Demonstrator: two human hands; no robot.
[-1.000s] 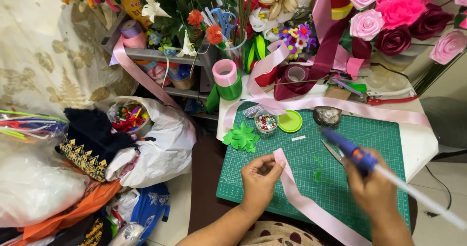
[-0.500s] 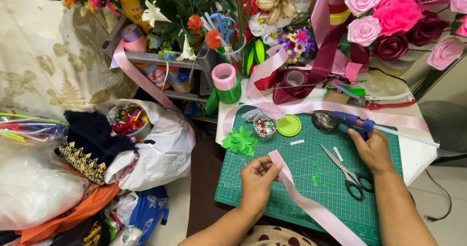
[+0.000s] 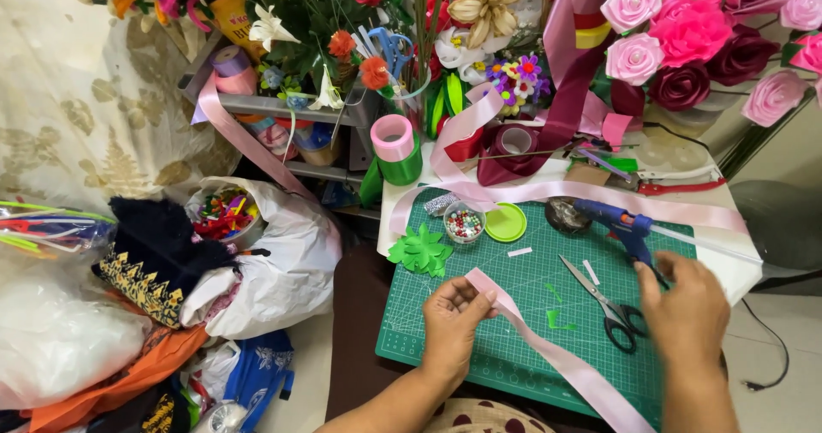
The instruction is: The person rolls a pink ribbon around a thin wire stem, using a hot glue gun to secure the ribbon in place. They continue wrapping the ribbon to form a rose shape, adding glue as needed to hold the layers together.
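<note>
Left hand (image 3: 452, 323): it is low and close to the person, over the green cutting mat (image 3: 514, 347). Its fingers (image 3: 476, 299) are pinched together on the end of the long pale pink satin ribbon (image 3: 561, 363), so the end lies flat and does not slip.
Pink ribbon: from the pinch it runs over the mat down toward the bottom right edge.
Right hand (image 3: 685, 313): it is at the right side of the mat, with its back to the camera. I cannot tell if its fingers are apart or together. It is just beside the scissors and the glue gun.
Black-handled metal scissors (image 3: 604, 300): they lie on the mat, blades closed, near the right hand for a quick grab.
Blue glue gun (image 3: 618, 222): it rests farther up with its nose off the ribbon.
Small round tub of coloured beads (image 3: 464, 224): it stands next to its round green lid (image 3: 505, 222) and a green paper leaf shape (image 3: 421, 251).
Far end of the tabletop (image 3: 728, 262): ribbon rolls and pink fabric roses (image 3: 676, 30).
</note>
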